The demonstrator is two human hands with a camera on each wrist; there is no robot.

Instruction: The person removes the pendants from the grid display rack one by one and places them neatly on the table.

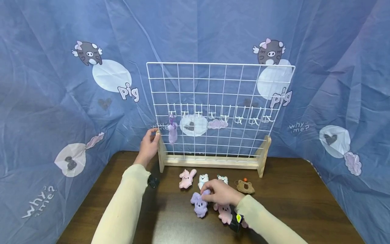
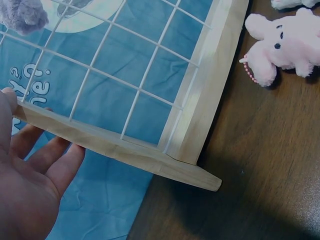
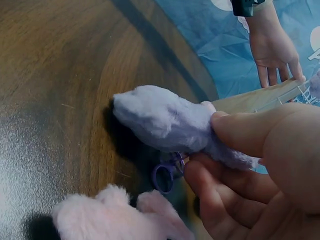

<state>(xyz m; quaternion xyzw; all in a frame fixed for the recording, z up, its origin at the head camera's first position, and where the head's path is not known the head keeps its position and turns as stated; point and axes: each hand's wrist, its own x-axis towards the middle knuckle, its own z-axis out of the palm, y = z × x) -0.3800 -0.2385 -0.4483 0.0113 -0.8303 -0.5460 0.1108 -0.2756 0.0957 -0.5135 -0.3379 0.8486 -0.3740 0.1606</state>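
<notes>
My right hand (image 1: 221, 192) pinches a purple plush keychain (image 1: 200, 205) by its upper part, between thumb and fingers, low over the table. In the right wrist view a purple ring clasp (image 3: 163, 178) hangs beside the plush (image 3: 165, 117). At the left end of the white wire grid (image 1: 224, 96), my left hand (image 1: 149, 145) holds the wooden side post (image 2: 115, 150), thumb on one side and fingers behind. Another purple plush (image 1: 172, 133) hangs from the leftmost hook on the grid. Pink plush keychains (image 1: 224, 214) lie under and beside my right wrist.
A row of white hooks (image 1: 225, 118) crosses the grid. In front of its wooden base (image 1: 210, 162) lie a pink plush (image 1: 187, 179), a white plush (image 1: 203, 181), another white one (image 1: 223, 179) partly hidden, and a brown plush (image 1: 245, 186). Blue patterned cloth (image 1: 195, 30) hangs behind the brown table (image 1: 292, 193).
</notes>
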